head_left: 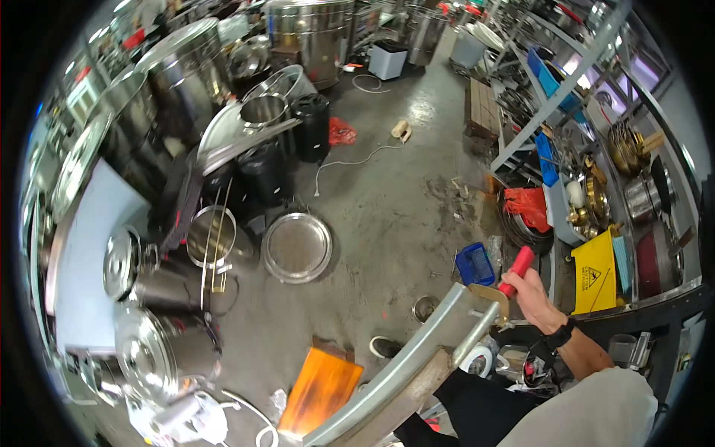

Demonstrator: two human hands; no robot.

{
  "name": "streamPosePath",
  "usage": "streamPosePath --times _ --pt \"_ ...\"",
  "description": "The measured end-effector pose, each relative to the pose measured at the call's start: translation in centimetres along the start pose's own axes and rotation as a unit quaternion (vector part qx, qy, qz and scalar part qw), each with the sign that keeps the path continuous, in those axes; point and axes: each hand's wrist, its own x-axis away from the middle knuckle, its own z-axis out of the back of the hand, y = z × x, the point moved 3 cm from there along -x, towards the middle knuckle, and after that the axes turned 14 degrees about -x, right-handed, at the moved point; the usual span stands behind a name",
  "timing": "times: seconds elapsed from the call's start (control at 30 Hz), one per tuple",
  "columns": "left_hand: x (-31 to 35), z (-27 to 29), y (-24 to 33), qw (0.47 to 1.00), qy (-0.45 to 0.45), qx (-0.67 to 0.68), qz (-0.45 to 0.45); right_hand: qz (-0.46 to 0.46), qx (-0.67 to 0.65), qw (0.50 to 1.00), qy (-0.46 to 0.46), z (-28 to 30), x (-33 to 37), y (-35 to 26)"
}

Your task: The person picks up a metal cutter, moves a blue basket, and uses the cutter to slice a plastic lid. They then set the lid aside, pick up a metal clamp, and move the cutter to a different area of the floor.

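My right hand (535, 299) is closed around a red cylindrical handle (521, 261), with a black watch on its wrist. Just below the handle is a tan plate (488, 294) beside the upper end of a long grey metal beam (402, 357). A short metal rod (477, 331) runs alongside that end. How the handle joins these parts is not plain. The beam slants down to the lower edge of the view. My left hand is not in view. Beyond the handle, a small blue basket (475, 264) lies on the floor.
Steel pots (167, 346) and a round pan (298, 248) stand at left. An orange wooden board (322, 391) lies near. At right, a metal rack (551, 112) holds cookware beside a yellow floor sign (596, 276). A white cord (357, 162) crosses the grey floor.
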Motion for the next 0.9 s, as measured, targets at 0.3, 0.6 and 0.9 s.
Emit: streamPosePath --times 0.3,0.6,0.9 --pt "-1.9 -19.5 8.8 0.985 -0.049 -0.152 -0.058 -0.054 -0.093 0.980 0.166 11.0 -11.8 1.2" --pt "-1.6 -49.7 18.4 0.945 -0.178 -0.245 -0.125 -0.036 -0.133 0.951 0.278 17.3 -23.1 0.5" --pt "-13.0 -83.7 26.8 0.864 -0.308 -0.316 -0.242 -0.027 -0.224 0.898 0.377 12.9 -42.8 10.6"
